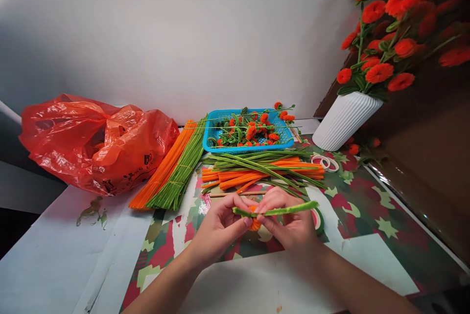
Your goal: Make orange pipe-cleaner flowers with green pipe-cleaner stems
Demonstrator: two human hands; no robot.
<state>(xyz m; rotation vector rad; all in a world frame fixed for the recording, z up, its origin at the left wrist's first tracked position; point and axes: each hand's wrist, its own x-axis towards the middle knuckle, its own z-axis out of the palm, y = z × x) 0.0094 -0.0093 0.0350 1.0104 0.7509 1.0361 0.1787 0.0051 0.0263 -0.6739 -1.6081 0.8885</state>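
Observation:
Near the middle of the table, my left hand (222, 231) pinches a small orange fuzzy flower (254, 225) from the left side. My right hand (290, 218) is closed at its right side on a green fuzzy stem (293, 209). The stem lies across the flower, its short end sticking out over my left fingertips and its long end pointing right. Both sets of fingertips nearly meet at the flower and hide part of it. Just behind my right hand, a roll of green tape (318, 221) is partly covered.
Orange stems (264, 174) and green stems lie beyond my hands. Behind them sits a blue basket (249, 149) of small flowers. White rings (332, 165) and a white vase (345, 121) of orange-red flowers stand right; bundled green stems (178, 177) and a red bag (106, 147) are left.

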